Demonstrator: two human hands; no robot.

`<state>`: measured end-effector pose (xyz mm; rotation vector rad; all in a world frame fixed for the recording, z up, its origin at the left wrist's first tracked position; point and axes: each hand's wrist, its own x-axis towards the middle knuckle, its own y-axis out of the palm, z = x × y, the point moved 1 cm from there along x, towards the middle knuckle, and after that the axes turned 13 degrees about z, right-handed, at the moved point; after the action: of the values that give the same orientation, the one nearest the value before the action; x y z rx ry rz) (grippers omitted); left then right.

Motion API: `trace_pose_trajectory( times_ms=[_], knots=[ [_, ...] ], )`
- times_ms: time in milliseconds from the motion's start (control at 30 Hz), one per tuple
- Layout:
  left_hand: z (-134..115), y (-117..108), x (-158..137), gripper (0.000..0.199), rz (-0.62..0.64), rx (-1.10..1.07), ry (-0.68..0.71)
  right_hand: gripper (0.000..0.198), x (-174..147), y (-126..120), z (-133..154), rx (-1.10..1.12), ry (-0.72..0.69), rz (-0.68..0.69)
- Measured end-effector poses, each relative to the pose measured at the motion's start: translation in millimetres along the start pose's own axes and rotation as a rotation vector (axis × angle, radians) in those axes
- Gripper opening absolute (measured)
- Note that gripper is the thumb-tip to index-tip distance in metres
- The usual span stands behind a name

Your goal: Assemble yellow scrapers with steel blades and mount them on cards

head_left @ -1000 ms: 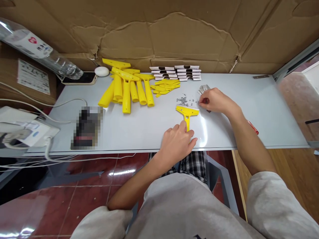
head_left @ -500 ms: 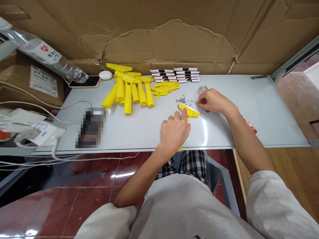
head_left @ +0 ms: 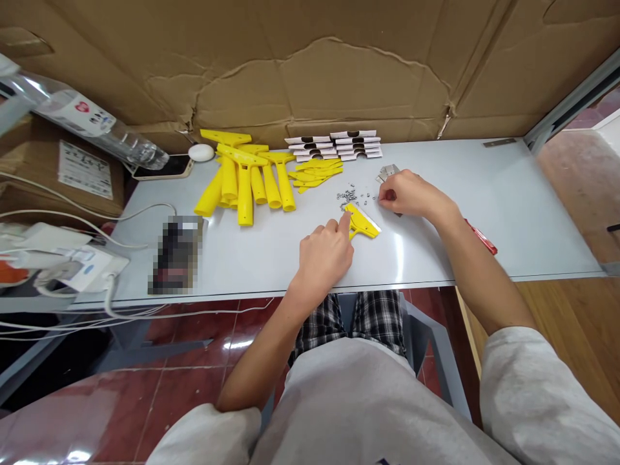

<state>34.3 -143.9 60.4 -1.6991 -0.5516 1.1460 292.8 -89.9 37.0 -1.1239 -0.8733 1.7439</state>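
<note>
My left hand (head_left: 323, 253) is wrapped round the handle of a yellow scraper (head_left: 364, 223), its index finger stretched along the head. The scraper's head points up and right, with a pale strip along its edge; most of the handle is hidden under the hand. My right hand (head_left: 407, 192) is closed in a pinch just right of a pile of small screws (head_left: 349, 195). What lies between its fingertips is too small to make out. Behind and under that hand are thin grey metal plates (head_left: 387, 172).
Several yellow scraper handles (head_left: 246, 194) are heaped at the back left, beside flat yellow pieces (head_left: 317, 173) and stacked white-and-black packets (head_left: 357, 144). A red tool (head_left: 481, 236) lies by my right forearm. A bottle (head_left: 92, 119), phone (head_left: 165, 168) and power strip (head_left: 99, 266) are leftward.
My left hand has moved a little left and turned the scraper, so its head now slants down to the right more steeply. The right hand stays pinched in nearly the same place.
</note>
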Motion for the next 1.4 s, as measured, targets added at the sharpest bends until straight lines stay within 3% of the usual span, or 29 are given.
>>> trace_pose_trajectory(
  times_ms=[400,667,967,1067,1233,1400],
  knots=[
    [0.7,10.9,15.6,0.073,-0.004,0.08,0.102,0.013,-1.1,-1.8,3.0,0.016,0.028,0.017],
    [6.7,14.8,18.5,0.067,-0.043,0.069,0.12,0.012,1.9,0.5,-1.3,0.015,0.008,0.011],
    [12.4,9.4,18.4,0.075,-0.025,-0.002,0.102,0.012,1.9,-0.1,-0.9,0.021,-0.003,0.017],
    [20.6,7.8,20.0,0.077,-0.058,-0.112,0.134,0.013,1.0,-0.9,0.4,0.012,0.007,0.02],
    [41.5,6.6,29.9,0.072,-0.215,-0.479,0.315,0.014,0.7,-0.8,0.2,0.008,0.003,0.026],
    [54.5,8.4,44.8,0.018,-0.21,-0.954,0.394,0.016,0.2,-1.7,2.3,0.027,-0.002,0.025]
  ],
)
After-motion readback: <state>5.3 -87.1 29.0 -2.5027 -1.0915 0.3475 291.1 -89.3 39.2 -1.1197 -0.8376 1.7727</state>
